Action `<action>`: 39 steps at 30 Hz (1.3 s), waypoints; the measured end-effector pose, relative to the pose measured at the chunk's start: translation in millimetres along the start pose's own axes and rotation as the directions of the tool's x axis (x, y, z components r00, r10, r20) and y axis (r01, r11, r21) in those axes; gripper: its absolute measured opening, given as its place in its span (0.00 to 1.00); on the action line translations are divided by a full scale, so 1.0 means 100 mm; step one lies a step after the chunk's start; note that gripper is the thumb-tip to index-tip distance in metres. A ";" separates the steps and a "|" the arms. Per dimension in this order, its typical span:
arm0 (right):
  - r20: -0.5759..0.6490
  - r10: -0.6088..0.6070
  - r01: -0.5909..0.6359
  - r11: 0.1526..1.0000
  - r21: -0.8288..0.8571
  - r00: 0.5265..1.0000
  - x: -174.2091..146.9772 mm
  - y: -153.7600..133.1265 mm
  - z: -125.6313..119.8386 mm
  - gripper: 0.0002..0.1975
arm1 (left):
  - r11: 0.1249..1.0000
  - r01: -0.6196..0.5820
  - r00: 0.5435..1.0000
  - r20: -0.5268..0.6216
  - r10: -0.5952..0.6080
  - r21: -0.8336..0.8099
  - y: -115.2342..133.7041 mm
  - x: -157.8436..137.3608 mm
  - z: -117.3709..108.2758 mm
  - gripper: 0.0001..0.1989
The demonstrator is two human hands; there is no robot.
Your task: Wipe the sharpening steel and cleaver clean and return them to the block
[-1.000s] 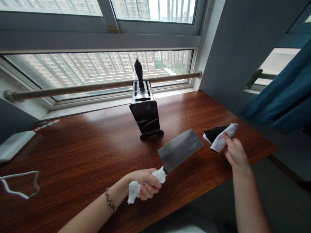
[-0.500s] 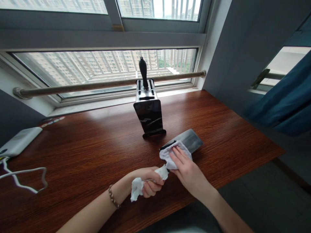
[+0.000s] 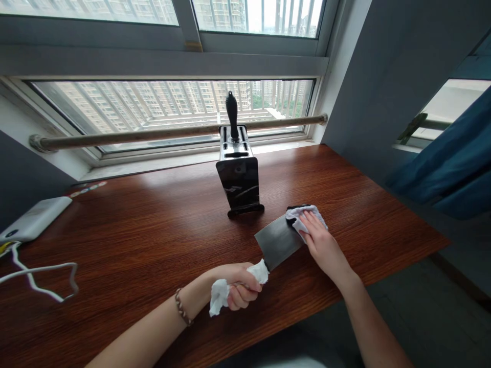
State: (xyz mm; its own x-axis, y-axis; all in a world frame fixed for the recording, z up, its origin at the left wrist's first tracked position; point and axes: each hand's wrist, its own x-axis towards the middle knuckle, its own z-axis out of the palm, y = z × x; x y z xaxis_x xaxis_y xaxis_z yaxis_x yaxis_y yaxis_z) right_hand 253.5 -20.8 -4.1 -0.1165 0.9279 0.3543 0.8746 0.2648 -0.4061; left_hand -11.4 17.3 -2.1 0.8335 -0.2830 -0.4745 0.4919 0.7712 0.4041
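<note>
My left hand [image 3: 241,287] is closed around the handle of a cleaver [image 3: 279,241], with white tissue [image 3: 220,296] wrapped about the grip, so the handle itself is hidden. The broad grey blade points up and to the right over the table. At the blade's far end, my right hand [image 3: 320,240] presses a pale cloth [image 3: 307,217] with a dark underside or edge onto the metal. The cloth covers the tip of the blade. Behind the cleaver a black and silver knife block [image 3: 240,181] stands upright, with one black-handled tool [image 3: 232,115] in its top.
The brown wooden table [image 3: 161,220] has its near edge close to my forearms. A white box-shaped device [image 3: 36,219] with a white cable [image 3: 46,268] lies at the left. A horizontal rail [image 3: 153,137] runs before the window, and a blue curtain [image 3: 448,148] hangs at right.
My right hand has slid the cloth from near the handle, up and right along the blade to its far end, uncovering the middle of the blade. My left hand keeps its hold.
</note>
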 end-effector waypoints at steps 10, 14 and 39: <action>0.048 -0.153 0.153 0.988 0.002 0.987 -0.17 -0.52 0.20 0.22 | 1.000 -0.005 1.000 0.010 0.006 -0.006 0.01 -0.01 0.00 0.13; 0.047 -0.253 0.247 0.963 0.105 0.966 -0.18 -0.74 0.22 0.20 | 0.999 0.038 0.997 0.073 -0.039 0.012 0.02 0.01 -0.05 0.16; -0.280 0.271 -0.169 0.926 0.338 0.921 -0.03 0.27 0.10 0.19 | 0.999 0.001 0.998 -0.055 0.001 0.039 -0.02 -0.01 0.02 0.15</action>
State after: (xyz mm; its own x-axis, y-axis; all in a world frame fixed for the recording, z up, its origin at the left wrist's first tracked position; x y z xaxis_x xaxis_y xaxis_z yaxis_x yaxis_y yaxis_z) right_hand 272.6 -14.2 -24.7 0.2617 0.8526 0.4524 0.6703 0.1767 -0.7207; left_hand -12.8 15.5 -0.8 0.8189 -0.2505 -0.5163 0.5024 0.7479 0.4339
